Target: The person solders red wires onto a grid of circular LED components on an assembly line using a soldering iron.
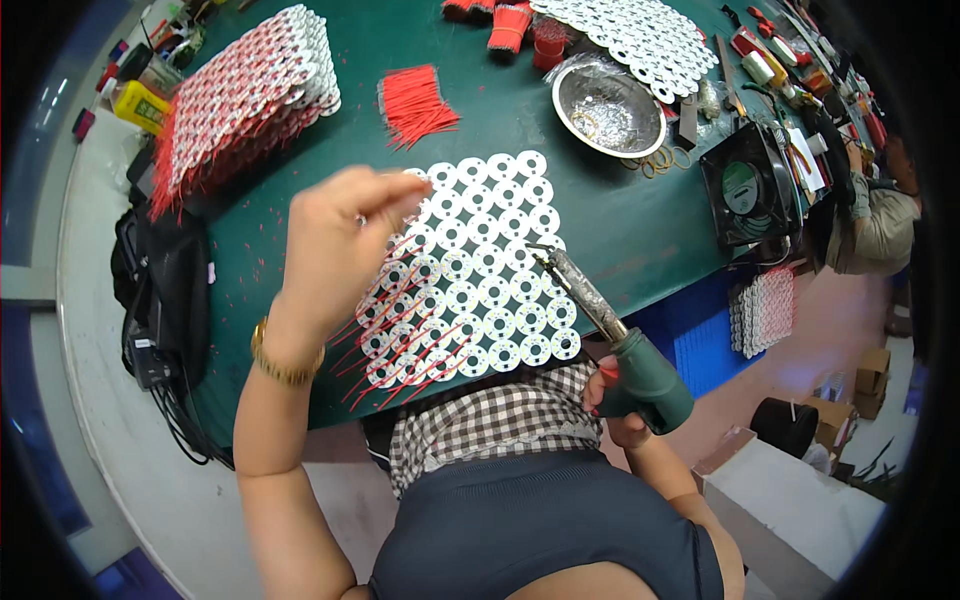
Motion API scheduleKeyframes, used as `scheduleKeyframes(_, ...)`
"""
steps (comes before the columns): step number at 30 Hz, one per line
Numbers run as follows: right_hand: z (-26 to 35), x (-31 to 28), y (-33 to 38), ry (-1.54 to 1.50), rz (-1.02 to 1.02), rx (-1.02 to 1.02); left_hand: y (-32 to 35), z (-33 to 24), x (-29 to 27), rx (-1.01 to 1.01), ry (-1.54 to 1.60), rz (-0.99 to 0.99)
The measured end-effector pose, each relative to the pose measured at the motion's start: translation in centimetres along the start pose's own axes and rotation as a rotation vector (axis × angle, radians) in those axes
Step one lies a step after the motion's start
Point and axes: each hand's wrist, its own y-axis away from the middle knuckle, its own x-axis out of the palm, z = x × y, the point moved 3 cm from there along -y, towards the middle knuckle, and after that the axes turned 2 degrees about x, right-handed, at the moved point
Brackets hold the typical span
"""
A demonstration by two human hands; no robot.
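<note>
In the head view, the panel of joined white round boards [485,290] is laid flat on the green table [655,225], just in front of the person's body. Thin red wires [405,345] are spread over its left and lower portion, with ends reaching past the edge.

The left hand [340,225] is raised above the panel's upper left, its thumb and index finger brought close together; whether a wire is pinched there cannot be told. The right hand [628,431] is wrapped around the handle of a green soldering gun [648,375], whose tip is held near the panel's right side; contact cannot be told.

The panel is judged light, thin and fairly stiff, weakest where the discs are joined, so it is best gripped by its outer rim. The wires are judged light and flexible, best pinched near one end. The gun looks heavier; it should be held only by its handle, since the metal barrel may be hot.
</note>
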Motion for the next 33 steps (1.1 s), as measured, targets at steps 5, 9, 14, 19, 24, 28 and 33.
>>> scheduleKeyframes(5, 1.8, 0.7, -0.3, 0.115, 0.076, 0.160, 6.8, -3.0, 2.1, -0.063, -0.026, -0.041)
scheduleKeyframes(9, 2.1, 0.5, 0.9, 0.291, 0.133, 0.101, 11.1, -2.8, 4.3, -0.054, -0.149, 0.007)
scheduleKeyframes(14, 3.6, 0.8, 1.6, 0.395, 0.162, 0.068, 14.0, -2.2, 6.2, -0.131, -0.327, -0.048)
scheduleKeyframes(19, 4.1, 0.6, 3.6, 0.399, 0.123, 0.256, 15.0, -2.1, 7.0, -0.114, -0.327, -0.048)
scheduleKeyframes(24, 3.7, 0.7, 4.7, 0.306, 0.010, 0.299, 14.9, -2.2, 7.1, -0.087, -0.354, -0.101)
scheduleKeyframes(28, 4.4, 1.3, 4.6, 0.261, -0.006, 0.521, 14.9, -2.3, 7.6, -0.107, -0.370, -0.107)
scheduleKeyframes(33, 1.8, -1.3, 6.4, 0.343, 0.193, 0.071, 15.2, -2.1, 7.8, -0.128, -0.370, -0.094)
